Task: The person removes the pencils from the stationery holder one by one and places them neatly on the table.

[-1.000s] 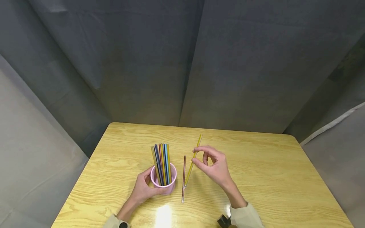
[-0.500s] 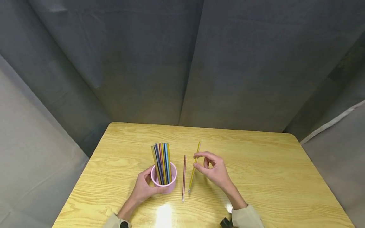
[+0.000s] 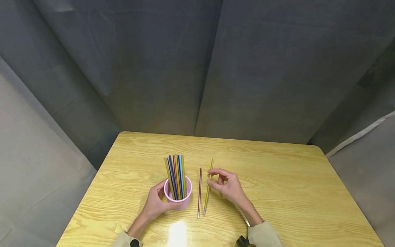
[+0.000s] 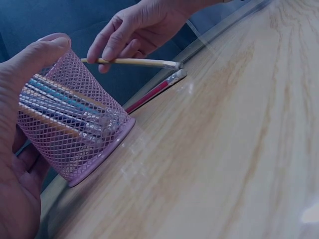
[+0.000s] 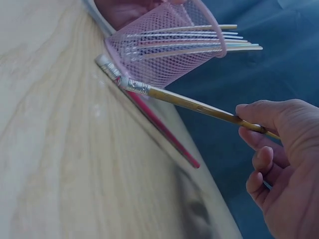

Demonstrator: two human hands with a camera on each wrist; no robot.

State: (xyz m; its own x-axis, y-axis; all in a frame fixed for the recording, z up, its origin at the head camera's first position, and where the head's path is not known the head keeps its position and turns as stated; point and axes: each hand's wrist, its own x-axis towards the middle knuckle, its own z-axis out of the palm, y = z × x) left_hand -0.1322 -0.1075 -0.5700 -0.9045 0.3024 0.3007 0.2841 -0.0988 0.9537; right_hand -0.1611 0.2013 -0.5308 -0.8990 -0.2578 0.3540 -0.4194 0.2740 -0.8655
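Observation:
A pink mesh pencil cup (image 3: 185,203) stands on the table, and my left hand (image 3: 155,203) grips it around its left side. Several pencils (image 3: 176,176) in yellow, dark blue, light blue and red lean upright inside, with their eraser ends down in the left wrist view. Between thumb and fingers my right hand (image 3: 229,186) pinches a yellow pencil (image 3: 207,196), tilted, its eraser end low near the tabletop. Just left of it a red pencil (image 3: 199,192) lies on the table, eraser end toward me. In the right wrist view the yellow pencil (image 5: 194,105) passes above the red pencil (image 5: 164,130).
The wood-grain table (image 3: 293,192) extends to both sides of the hands. Grey curtains (image 3: 154,68) hang behind its far edge and at the sides. A dark object (image 3: 242,241) sits by the right sleeve.
My right hand has lowered the yellow pencil and brought it nearer to me, its eraser end shifting right, off the red pencil in the head view. My left hand and the cup stay in place.

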